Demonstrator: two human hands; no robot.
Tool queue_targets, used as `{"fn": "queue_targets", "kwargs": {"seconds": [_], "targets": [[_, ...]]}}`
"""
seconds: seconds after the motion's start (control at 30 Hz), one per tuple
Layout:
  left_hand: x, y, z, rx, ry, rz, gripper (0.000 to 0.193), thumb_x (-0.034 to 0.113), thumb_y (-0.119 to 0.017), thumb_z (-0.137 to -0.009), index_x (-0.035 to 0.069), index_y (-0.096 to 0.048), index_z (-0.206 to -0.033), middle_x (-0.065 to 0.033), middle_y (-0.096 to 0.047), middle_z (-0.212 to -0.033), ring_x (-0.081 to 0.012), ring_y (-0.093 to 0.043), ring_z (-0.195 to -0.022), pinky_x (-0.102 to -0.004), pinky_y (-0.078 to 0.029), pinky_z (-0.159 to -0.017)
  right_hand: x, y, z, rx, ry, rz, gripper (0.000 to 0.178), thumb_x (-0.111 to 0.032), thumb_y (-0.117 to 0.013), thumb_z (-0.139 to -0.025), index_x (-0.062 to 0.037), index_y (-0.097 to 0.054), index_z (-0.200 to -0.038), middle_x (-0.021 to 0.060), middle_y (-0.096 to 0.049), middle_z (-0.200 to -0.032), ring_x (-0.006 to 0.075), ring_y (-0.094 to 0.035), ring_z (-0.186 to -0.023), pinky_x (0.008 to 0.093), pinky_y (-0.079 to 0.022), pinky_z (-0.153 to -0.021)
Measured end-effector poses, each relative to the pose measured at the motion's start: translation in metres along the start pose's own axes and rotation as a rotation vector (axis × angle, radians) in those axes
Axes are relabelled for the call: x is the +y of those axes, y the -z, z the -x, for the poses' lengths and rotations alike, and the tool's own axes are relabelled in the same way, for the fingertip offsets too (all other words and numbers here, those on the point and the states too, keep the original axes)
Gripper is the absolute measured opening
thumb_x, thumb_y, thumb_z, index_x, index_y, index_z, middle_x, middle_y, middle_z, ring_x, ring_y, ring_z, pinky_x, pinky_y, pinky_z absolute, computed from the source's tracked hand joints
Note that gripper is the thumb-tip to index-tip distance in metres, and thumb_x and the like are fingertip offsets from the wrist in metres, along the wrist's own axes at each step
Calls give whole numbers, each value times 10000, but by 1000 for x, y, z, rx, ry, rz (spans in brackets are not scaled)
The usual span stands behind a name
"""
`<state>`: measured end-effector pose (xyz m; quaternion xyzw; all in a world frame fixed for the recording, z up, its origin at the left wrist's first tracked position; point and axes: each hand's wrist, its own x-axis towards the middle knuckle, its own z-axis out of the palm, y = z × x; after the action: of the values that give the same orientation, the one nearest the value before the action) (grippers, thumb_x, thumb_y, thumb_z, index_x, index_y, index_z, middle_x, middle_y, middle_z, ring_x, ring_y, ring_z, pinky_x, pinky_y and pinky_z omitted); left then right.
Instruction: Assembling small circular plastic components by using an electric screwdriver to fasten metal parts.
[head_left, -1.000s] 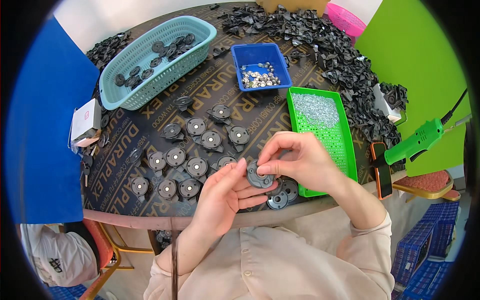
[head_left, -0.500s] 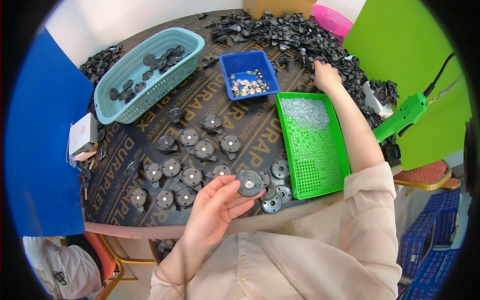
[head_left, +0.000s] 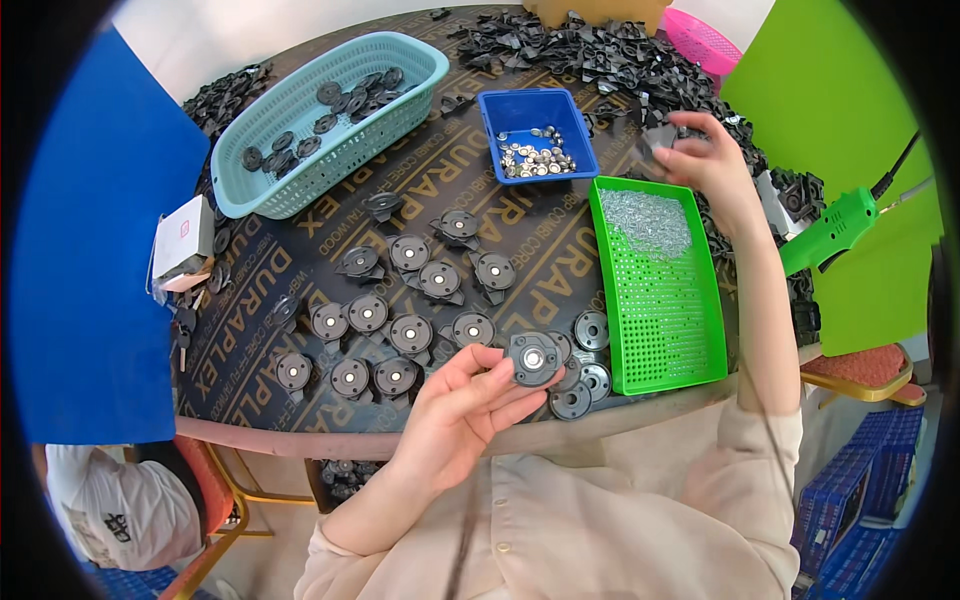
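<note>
My left hand point(head_left: 462, 415) pinches a round black plastic disc point(head_left: 521, 374) by its left edge, just above the table's front edge. A shiny metal piece sits at the disc's centre. My right hand point(head_left: 712, 165) is raised beyond the far end of the green tray, fingers closed on a small black plastic part point(head_left: 660, 150). Motion blurs that part, so its exact shape cannot be made out. Beside the left hand lie several flat black discs point(head_left: 570, 400) with open centres. Farther left, several black assemblies point(head_left: 410, 333) with light metal centres rest on the table.
A green perforated tray point(head_left: 655, 375) holds small silvery pieces. Behind it stand a blue bin point(head_left: 540, 95) of metal caps and a heap of black parts point(head_left: 600, 60). A light-blue basket point(head_left: 330, 180) with discs is at left; a green power screwdriver point(head_left: 835, 230) at right.
My right hand has come up and away from the black heap with a small part in its fingers. My left hand still holds its disc; the whole view has shifted slightly.
</note>
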<state>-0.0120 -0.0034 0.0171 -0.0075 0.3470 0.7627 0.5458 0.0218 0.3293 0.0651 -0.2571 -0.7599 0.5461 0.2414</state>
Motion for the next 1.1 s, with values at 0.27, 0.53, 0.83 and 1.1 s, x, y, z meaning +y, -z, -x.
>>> {"fn": "queue_targets", "kwargs": {"seconds": [0.27, 0.53, 0.83, 1.1], "targets": [[-3, -8, -3, -45, 24, 119, 129, 114, -447, -980, 8, -476, -1049, -210, -573, -1209, -324, -550, -1179, -368, -483, -990, -8, -17, 102, -311, -244, -483, 377, 12, -714, -768, -5, -596, -1125, 59, -631, -1009, 130, -617, -884, 248, -502, -788], [-7, -9, -1, -17, 40, 180, 120, 109, -434, -980, 13, -489, -1026, -215, -583, -1194, -343, -541, -1188, -378, -487, -987, -11, -29, 138, -114, 134, -139, 285, 65, -749, -692, 36, -657, -961, 129, -645, -1026, 193, -613, -930, 277, -512, -797], [-19, -18, -2, 29, 34, 188, 134, 144, -436, -992, 24, -492, -1015, -111, -623, -1031, -193, -632, -969, -384, -492, -983, 1, -71, 168, -110, 447, 71, 206, -10, -782, -629, -46, -704, -816, 55, -702, -928, 240, -566, -965, 351, -445, -842], [-17, -15, 0, -6, 15, 185, 137, 145, -439, -995, 23, -497, -1020, -119, -595, -1135, -185, -609, -1023, -386, -484, -992, 7, -72, 165, -165, 520, 137, 218, 28, -768, -638, -36, -713, -839, 77, -692, -968, 247, -592, -967, 342, -477, -839]]}}
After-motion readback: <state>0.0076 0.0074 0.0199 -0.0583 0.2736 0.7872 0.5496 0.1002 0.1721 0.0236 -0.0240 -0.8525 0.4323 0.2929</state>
